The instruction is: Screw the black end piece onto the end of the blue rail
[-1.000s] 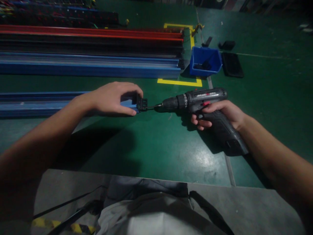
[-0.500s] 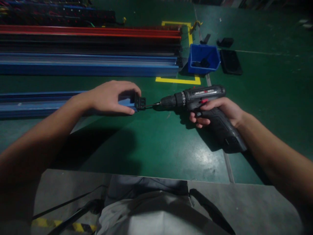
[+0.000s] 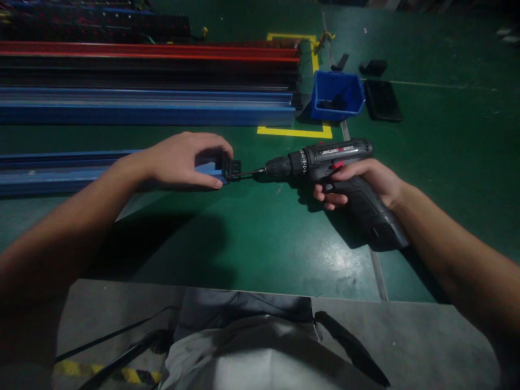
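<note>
A long blue rail [image 3: 73, 176] lies along the table at the left, with a black end cap [image 3: 232, 169] at its right end. My left hand [image 3: 184, 160] is closed around that end, thumb on the near side and fingers on the far side. In my right hand [image 3: 365, 181] is a black cordless drill [image 3: 341, 151], gripped by its handle and pointing left. Its thin long bit [image 3: 249, 173] reaches the end cap's outer face. The exact contact at the tip is too small to make out.
Behind lie more blue rails [image 3: 162, 115] and red rails [image 3: 162, 52]. A blue bin [image 3: 339, 114] with dark parts inside stands at the back right, beside a flat black tray [image 3: 382, 100]. Yellow tape [image 3: 292, 131] marks the green table [image 3: 276, 244].
The whole view has shifted very slightly. Both hands, the drill and the rail keep the same positions relative to one another.
</note>
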The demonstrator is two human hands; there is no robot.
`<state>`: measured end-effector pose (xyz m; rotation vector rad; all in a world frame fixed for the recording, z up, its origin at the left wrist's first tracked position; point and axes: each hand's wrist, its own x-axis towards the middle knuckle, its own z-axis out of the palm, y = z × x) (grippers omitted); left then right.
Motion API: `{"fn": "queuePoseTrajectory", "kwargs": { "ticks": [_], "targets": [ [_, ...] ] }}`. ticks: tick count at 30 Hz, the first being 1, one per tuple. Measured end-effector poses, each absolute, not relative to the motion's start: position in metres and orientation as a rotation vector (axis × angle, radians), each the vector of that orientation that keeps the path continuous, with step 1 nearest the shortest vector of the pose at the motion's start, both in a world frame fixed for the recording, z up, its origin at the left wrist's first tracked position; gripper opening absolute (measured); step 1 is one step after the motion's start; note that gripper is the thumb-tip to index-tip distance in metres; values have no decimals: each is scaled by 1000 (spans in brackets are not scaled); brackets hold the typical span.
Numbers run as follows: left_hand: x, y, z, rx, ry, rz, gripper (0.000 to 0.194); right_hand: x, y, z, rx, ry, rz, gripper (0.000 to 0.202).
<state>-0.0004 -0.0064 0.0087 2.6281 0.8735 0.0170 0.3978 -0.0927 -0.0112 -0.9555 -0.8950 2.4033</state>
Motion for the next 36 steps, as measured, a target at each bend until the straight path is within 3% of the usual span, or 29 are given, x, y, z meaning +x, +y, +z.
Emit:
{"fn": "queuePoseTrajectory", "kwargs": {
  "ticks": [36],
  "targets": [
    [-2, -5, 7, 2611, 872, 45, 62, 399, -93, -13, -920, -853, 2409, 21]
  ]
}}
